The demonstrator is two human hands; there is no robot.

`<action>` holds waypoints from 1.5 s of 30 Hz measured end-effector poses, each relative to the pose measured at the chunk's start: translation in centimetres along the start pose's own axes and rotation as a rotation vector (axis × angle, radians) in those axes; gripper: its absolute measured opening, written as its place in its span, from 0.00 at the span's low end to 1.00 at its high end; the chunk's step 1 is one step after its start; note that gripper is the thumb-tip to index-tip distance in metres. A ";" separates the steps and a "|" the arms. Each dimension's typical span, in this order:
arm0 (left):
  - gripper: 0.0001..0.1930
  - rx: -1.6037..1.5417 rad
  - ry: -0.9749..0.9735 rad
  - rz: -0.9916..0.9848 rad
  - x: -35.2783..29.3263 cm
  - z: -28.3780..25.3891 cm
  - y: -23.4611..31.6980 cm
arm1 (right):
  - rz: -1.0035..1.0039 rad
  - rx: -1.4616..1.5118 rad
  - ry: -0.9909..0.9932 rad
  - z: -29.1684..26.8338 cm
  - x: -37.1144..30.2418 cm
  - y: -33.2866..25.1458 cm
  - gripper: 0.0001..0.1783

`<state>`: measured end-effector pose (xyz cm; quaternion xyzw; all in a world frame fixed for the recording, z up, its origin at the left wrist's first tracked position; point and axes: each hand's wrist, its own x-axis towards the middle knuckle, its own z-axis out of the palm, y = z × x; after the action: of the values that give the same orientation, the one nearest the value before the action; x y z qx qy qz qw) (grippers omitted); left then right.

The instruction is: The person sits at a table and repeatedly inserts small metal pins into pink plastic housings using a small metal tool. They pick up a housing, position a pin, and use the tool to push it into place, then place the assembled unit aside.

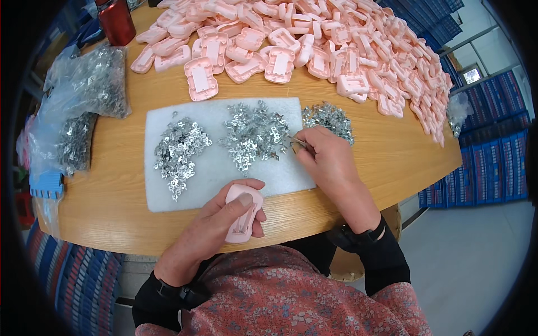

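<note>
My left hand (216, 221) is closed around a pink plastic housing (243, 227), with the thumb across its upper part. Inside the housing's recess are small metallic parts, too small to tell apart. At the right edge of the middle pile of small shiny metal contact plates (249, 134), my right hand (330, 159) pinches a thin metal piece (300, 143); whether it is a contact plate or a tool tip I cannot tell. A second pile of metal contact plates (182, 151) lies to the left on the white foam sheet (216, 193).
Another pile of metal parts (330, 120) sits right of the sheet. Pink housings (280, 64) are heaped along the far side. Clear bags of metal parts (101, 81) and a red bottle (116, 23) stand at left. Blue crates (487, 151) are stacked beyond the wooden table (386, 157).
</note>
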<state>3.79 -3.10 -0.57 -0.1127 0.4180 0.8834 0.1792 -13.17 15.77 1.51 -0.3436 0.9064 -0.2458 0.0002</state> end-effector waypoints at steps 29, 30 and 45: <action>0.25 0.080 0.194 0.240 2.1 2.4 -0.3 | 0.344 0.847 -0.307 -0.3 -4.7 -4.4 0.06; 0.24 0.049 0.181 0.217 2.1 2.4 -0.3 | 0.310 0.852 -0.264 -0.1 -4.7 -4.3 0.06; 0.28 -0.238 0.081 -0.103 2.6 1.7 -0.3 | -0.210 0.277 -0.044 0.7 -3.5 -4.9 0.13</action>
<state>1.43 -0.99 -0.63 -0.1901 0.3110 0.9111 0.1927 -7.34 14.45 2.51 -0.4386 0.8227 -0.3593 0.0417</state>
